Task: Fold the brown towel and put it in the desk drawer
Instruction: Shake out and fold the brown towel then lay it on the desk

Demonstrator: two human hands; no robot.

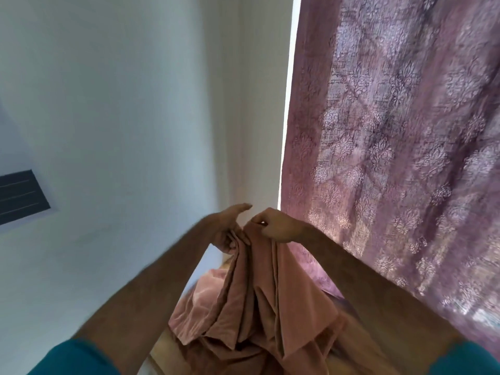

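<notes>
A dark vent point(20, 196) sits in the pale wall at far left. The left hand point(230, 228) is raised on an outstretched arm, upper fingers extended, lower fingers gripping bunched folds of the brown towel point(251, 301). Just beside it, the right hand point(273, 226) pinches the towel's top edge; the cloth hangs between both forearms. A mauve patterned curtain point(392, 131) fills the right.

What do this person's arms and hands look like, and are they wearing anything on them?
Both forearms are bare, with some visible hair. The left hand and right hand wear no gloves, and no rings, watch or bracelets show. At the bottom corners of the view, a short teal sleeve covers each upper arm: the left sleeve and the right sleeve.
</notes>
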